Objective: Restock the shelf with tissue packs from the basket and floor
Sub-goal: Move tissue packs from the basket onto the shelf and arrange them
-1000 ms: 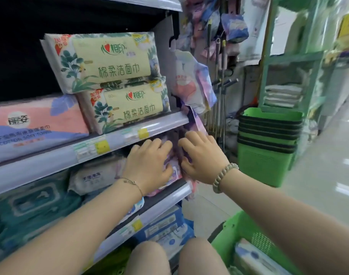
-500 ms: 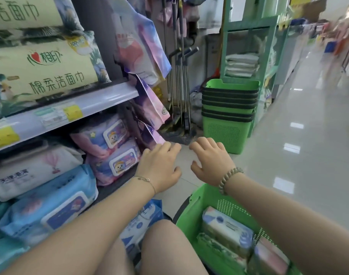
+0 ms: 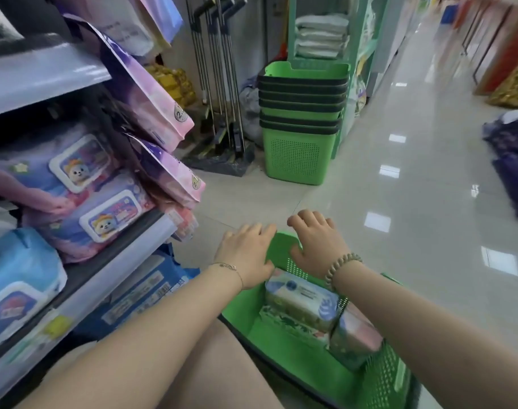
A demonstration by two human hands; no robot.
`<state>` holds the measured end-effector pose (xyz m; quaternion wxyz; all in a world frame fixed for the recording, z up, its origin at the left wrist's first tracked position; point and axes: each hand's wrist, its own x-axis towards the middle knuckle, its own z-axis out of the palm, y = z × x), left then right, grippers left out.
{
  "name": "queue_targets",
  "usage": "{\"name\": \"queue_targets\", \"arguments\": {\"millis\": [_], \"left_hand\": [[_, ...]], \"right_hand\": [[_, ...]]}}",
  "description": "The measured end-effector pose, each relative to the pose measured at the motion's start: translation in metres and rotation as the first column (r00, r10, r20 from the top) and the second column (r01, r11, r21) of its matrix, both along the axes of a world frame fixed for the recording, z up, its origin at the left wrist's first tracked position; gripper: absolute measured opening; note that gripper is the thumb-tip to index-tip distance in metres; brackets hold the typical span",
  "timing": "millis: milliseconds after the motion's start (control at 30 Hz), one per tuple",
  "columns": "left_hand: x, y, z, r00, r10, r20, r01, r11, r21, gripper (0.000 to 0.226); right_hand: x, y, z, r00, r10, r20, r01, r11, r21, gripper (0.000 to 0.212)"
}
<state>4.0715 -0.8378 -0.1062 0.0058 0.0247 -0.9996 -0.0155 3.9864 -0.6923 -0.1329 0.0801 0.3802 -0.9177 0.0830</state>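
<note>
- The left grip (image 3: 246, 255) is released: fingers loose, palm down, nothing held, over the near-left corner of the green basket (image 3: 384, 379)
- The right grip (image 3: 318, 243) is released too, fingers spread and slightly bent over the basket's far wall; whether either grip touches the rim cannot be told
- Just beneath and nearer the person than both grips, tissue packs lie in the basket: a pale pack with a blue swirl (image 3: 302, 302) on top of a green-patterned pack (image 3: 290, 326), and a pink-and-blue pack (image 3: 355, 338) on end to their right
- To the left of the left grip runs the shelf (image 3: 104, 276), carrying two purple wipes packs with bear lids (image 3: 104, 219) and a blue pack (image 3: 18, 278) further left
- Pink-purple pouches (image 3: 151, 95) hang off the shelf end, above and left of the left grip, jutting out into the aisle
- Beyond both grips, across bare floor (image 3: 399, 202), stands a stack of green baskets (image 3: 302, 119), with long tool handles (image 3: 219, 69) leaning to its left
- Far right of the right grip, dark purple packs (image 3: 511, 160) lie on the floor, blurred and cut by the frame edge
- Blue packs on the lowest shelf (image 3: 139, 293) are partly hidden by the left forearm; their print is too smeared to read
- The right forearm covers the basket's right rim, and a bare knee (image 3: 216, 373) hides its near-left side
</note>
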Motion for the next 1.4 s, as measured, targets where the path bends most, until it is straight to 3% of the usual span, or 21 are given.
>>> {"name": "queue_targets", "arguments": {"millis": [333,667,833,1033,1200,1300,1400], "left_hand": [[-0.023,0.040,-0.060,0.973,-0.076,0.219,0.062,0.996,0.071,0.059],[-0.027,0.066,-0.119,0.930,-0.078,0.360,0.015,0.985,0.174,0.056],[-0.022,0.055,-0.140,0.896,-0.007,0.444,-0.094,0.974,0.204,0.067],[-0.019,0.052,-0.149,0.865,-0.058,0.499,-0.048,0.980,0.196,0.061],[-0.017,0.055,-0.153,0.843,-0.099,0.529,-0.009,0.980,0.197,0.057],[-0.017,0.056,-0.156,0.840,-0.111,0.532,-0.002,0.978,0.207,0.053],[-0.016,0.058,-0.157,0.837,-0.120,0.534,0.000,0.976,0.219,0.051]], "right_hand": [[-0.009,0.028,-0.062,0.987,-0.106,0.124,0.090,0.988,0.127,0.043],[0.010,0.052,-0.108,0.949,-0.196,0.247,0.129,0.956,0.263,0.036],[0.018,0.060,-0.124,0.930,-0.222,0.292,0.142,0.953,0.269,0.037],[0.026,0.072,-0.146,0.913,-0.257,0.318,0.171,0.947,0.272,0.039],[0.026,0.086,-0.164,0.859,-0.351,0.373,0.229,0.914,0.334,0.049],[0.022,0.094,-0.176,0.793,-0.439,0.423,0.268,0.874,0.406,0.063],[0.020,0.101,-0.190,0.702,-0.548,0.454,0.349,0.821,0.452,0.063]]}}
